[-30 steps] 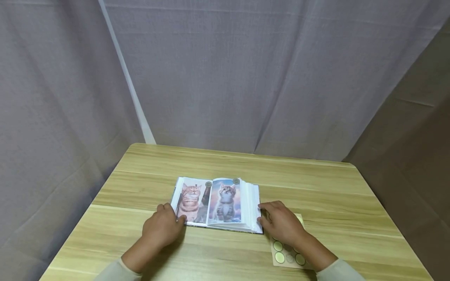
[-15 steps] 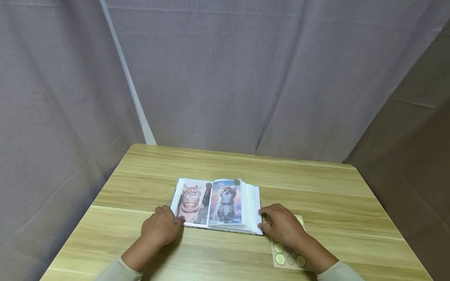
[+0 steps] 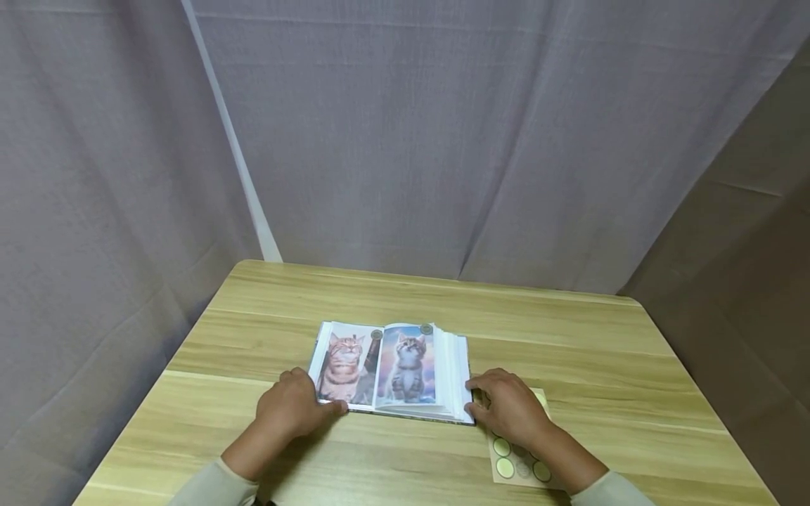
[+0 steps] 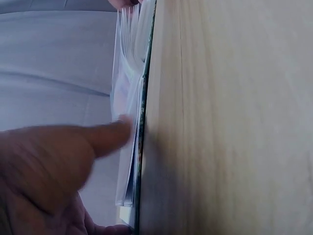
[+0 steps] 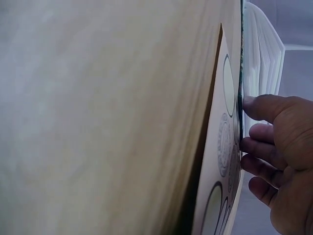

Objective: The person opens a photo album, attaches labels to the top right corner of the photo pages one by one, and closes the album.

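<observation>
An open photo album (image 3: 408,372) lies on the table, with a cat picture on each visible page. My left hand (image 3: 287,402) is at its lower left corner, fingers by the left edge. The left thumb (image 4: 110,137) stretches out over the near edge of the page, blurred in the left wrist view. Across from it, my right hand (image 3: 509,404) rests its thumb and fingertips against the album's right edge, with the fingers loosely bent. Under the right hand and wrist lies a sticker sheet (image 3: 522,472) with pale round stickers, partly hidden.
The wood-grain table (image 3: 304,288) extends around the album on all sides. Grey curtains (image 3: 405,140) hang behind the table and at both sides. Loose album leaves (image 5: 264,54) stand up in a fanned stack at the right side.
My left thumb has slid to the right along the album's near edge. The right hand and the album stay in place; the view has shifted slightly.
</observation>
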`<state>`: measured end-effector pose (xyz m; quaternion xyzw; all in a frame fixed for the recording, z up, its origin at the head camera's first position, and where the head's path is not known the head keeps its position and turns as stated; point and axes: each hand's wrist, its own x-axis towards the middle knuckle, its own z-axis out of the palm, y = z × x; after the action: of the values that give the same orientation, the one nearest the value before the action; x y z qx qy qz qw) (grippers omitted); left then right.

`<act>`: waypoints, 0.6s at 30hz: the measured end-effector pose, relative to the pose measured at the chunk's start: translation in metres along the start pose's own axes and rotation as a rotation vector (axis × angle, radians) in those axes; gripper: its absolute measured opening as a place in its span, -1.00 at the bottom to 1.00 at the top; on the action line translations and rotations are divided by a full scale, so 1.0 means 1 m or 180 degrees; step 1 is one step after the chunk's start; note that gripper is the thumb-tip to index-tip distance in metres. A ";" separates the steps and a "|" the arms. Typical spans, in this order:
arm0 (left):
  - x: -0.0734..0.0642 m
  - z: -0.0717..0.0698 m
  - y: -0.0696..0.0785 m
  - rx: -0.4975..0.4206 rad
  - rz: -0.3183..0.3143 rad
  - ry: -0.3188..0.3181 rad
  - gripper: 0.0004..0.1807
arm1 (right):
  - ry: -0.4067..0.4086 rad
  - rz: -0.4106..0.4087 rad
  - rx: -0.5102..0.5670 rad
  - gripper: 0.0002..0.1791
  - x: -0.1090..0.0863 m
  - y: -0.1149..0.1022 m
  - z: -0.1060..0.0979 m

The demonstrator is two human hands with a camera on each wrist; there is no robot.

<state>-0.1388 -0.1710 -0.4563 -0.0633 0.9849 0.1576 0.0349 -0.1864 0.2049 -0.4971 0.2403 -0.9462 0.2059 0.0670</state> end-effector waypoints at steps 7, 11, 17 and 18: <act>0.008 0.019 -0.015 -0.0248 0.0140 -0.0142 0.00 | -0.0100 -0.0055 -0.0270 -0.61 0.008 -0.009 -0.006; 0.008 0.019 -0.012 -0.0315 0.0213 -0.0188 -0.09 | -0.0119 -0.0035 -0.0221 -0.61 0.007 -0.010 -0.006; 0.009 0.024 -0.012 -0.0371 0.0302 0.0136 -0.22 | -0.0093 -0.0079 -0.0259 -0.42 0.004 -0.010 -0.006; 0.009 0.025 -0.013 -0.0337 0.0349 0.0211 -0.23 | -0.0073 -0.0104 -0.0277 -0.37 0.003 -0.010 -0.006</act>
<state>-0.1449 -0.1760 -0.4846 -0.0162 0.9778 0.2089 -0.0097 -0.1840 0.1977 -0.4871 0.2548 -0.9510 0.1607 0.0699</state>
